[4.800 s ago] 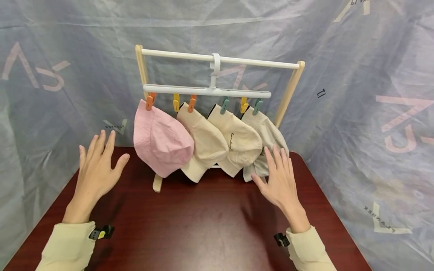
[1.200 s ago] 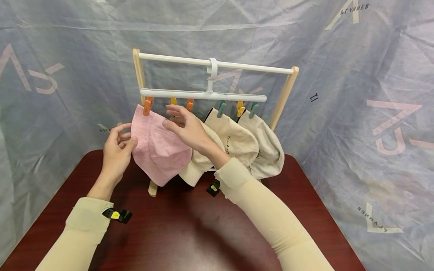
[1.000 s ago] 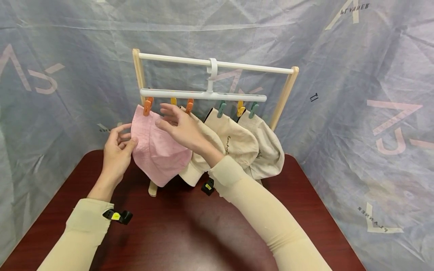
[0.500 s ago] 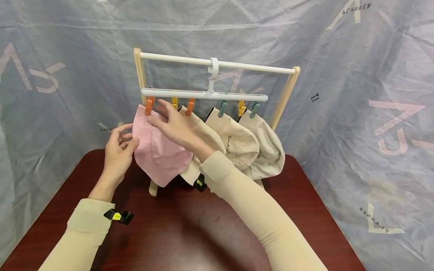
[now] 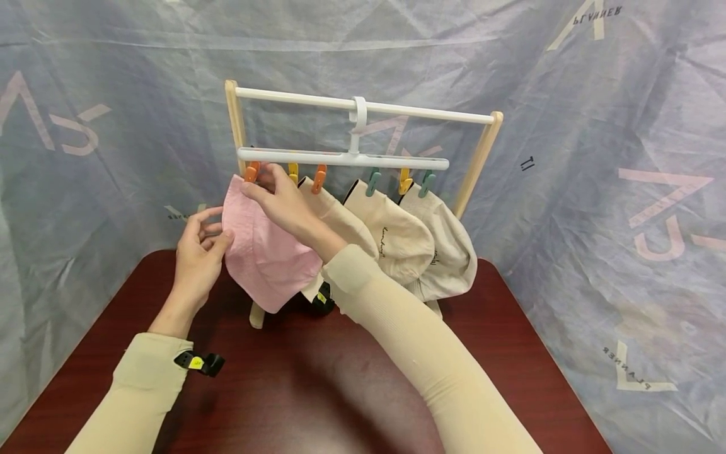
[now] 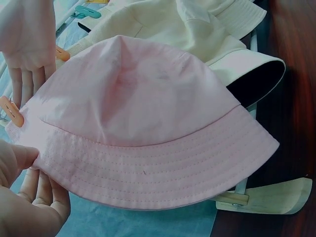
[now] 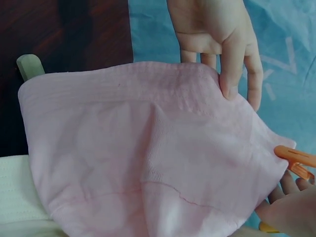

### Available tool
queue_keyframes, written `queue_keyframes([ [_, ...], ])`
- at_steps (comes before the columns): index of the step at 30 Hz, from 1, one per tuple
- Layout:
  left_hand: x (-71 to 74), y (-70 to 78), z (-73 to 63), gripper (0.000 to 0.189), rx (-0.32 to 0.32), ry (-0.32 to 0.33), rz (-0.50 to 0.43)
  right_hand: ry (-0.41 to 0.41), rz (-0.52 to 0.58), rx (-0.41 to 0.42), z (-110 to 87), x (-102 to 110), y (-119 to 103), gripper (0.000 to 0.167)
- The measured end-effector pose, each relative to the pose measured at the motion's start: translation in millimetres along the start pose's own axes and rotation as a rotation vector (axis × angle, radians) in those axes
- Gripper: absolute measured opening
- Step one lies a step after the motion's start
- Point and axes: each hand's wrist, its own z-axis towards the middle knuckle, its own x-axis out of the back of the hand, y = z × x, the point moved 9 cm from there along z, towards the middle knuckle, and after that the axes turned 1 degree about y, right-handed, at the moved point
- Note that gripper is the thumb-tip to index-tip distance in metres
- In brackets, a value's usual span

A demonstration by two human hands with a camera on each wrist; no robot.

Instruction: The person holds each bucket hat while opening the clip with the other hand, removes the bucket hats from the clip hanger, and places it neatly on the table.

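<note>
A pink bucket hat [image 5: 266, 246] hangs by its brim from an orange clothespin [image 5: 252, 173] at the left end of a white clip hanger [image 5: 317, 155]. My left hand [image 5: 195, 258] pinches the brim's left edge between thumb and fingers, as the left wrist view shows. Up at the clothespin is my right hand [image 5: 286, 205], thumb in front at its lower end and fingers behind. In the left wrist view those fingers [image 6: 27, 81] look fairly straight, just apart from the clothespin. The right wrist view cuts off most of my right hand [image 7: 291, 212].
Right of the pink hat hang a cream cap [image 5: 340, 217], a cream cap with black lettering [image 5: 397, 243] and a pale grey one [image 5: 442, 246], clipped by yellow, orange and green clothespins. The hanger hooks onto a wooden-legged rack [image 5: 482, 157] on the dark red table [image 5: 255, 403].
Both hands have come in from the sides to the pink hat. Over the last second my right hand has moved left across it to the orange clothespin; the left has held still at the brim.
</note>
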Motion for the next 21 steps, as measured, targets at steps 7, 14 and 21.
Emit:
queue_keyframes([
  [7, 0.1, -0.6, 0.3, 0.05, 0.007, 0.001, 0.0, 0.092, 0.039, -0.006, 4.4, -0.2, 3.6, 0.039],
  [14, 0.7, 0.7, -0.8, 0.05, 0.01, -0.007, -0.007, 0.16, 0.052, 0.004, 7.2, 0.3, 2.4, 0.035],
  [21, 1.3, 2.0, -2.0, 0.051, 0.015, -0.017, 0.004, 0.183, 0.065, -0.025, 9.5, 1.3, 5.9, 0.034],
])
